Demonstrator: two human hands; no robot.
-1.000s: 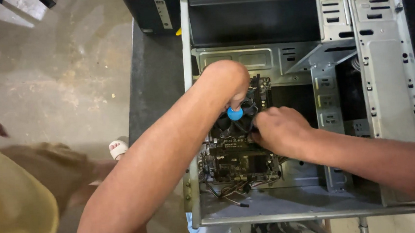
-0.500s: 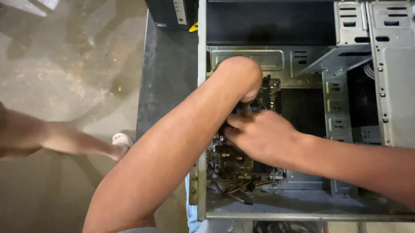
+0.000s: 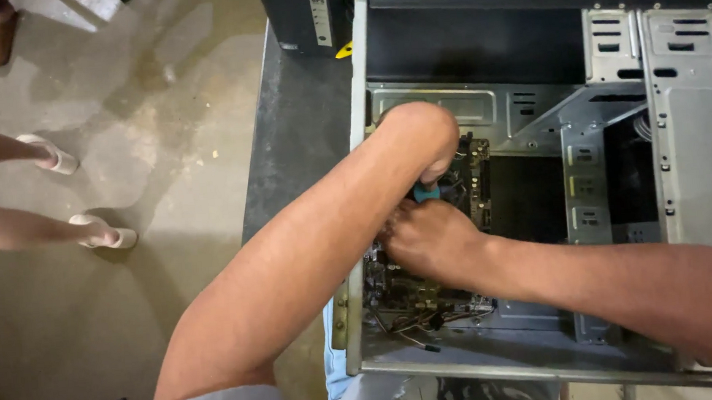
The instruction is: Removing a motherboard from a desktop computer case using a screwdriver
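Grey sheet metal makes up the open computer case [image 3: 688, 115], which lies on its side on a dark bench [image 3: 300, 137] with its inside facing up. Both of the person's hands are down in the case over the motherboard [image 3: 397, 294], a green-brown board fixed to the case floor.

The left hand [image 3: 423, 140] comes in from the lower left on a bare forearm. Its fingers are curled shut around a tool with a blue handle [image 3: 426, 193], of which only a small part shows below the fist; the tool's tip is hidden. The right hand [image 3: 427, 241] reaches in from the right, just below the left and touching or nearly touching the blue handle. Its fingers are bent down toward the board, but whether they grip anything cannot be told, since the back of the hand covers them.

A bundle of thin coloured wires [image 3: 421, 322] lies at the near edge of the motherboard, close to the case wall. Metal drive bays [image 3: 657, 41] fill the right side of the case. A second dark computer tower [image 3: 307, 13] stands at the far end of the bench. On the concrete floor [image 3: 129, 328] to the left, another person's legs end in pale sandals [image 3: 104, 232], well apart from the bench.
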